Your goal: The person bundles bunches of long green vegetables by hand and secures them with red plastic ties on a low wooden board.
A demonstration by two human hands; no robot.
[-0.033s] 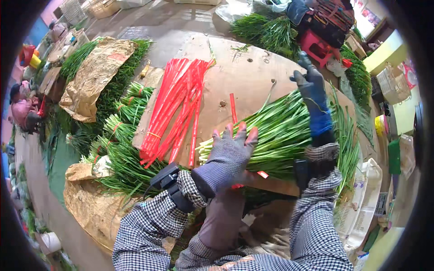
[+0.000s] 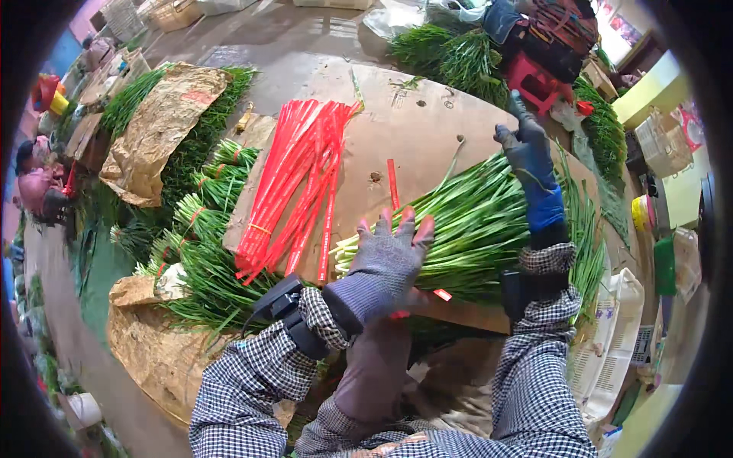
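Observation:
A loose bunch of garlic chives (image 2: 473, 229) lies across a wooden board (image 2: 427, 114), pale stem ends to the left, green leaves to the right. My left hand (image 2: 385, 256), in a grey glove with bare fingertips, rests flat on the stems with fingers spread. On the leaf side is my right hand (image 2: 527, 153), in a dark glove with a blue wrist; its index finger and thumb are stretched apart, and nothing shows in it. Beneath the bunch runs a red strip (image 2: 392, 183), its ends showing above and below. A pile of similar red strips (image 2: 298, 183) lies to the left.
Tied chive bunches (image 2: 202, 217) are stacked left of the board, near brown paper (image 2: 164, 133) over more greens. A white crate (image 2: 611, 343) stands at the right. Further off are a red stool (image 2: 534, 82) and a person in pink (image 2: 42, 187) at the far left.
My right hand has shifted slightly down and to the right along the leaves. The left hand stays in place on the stems.

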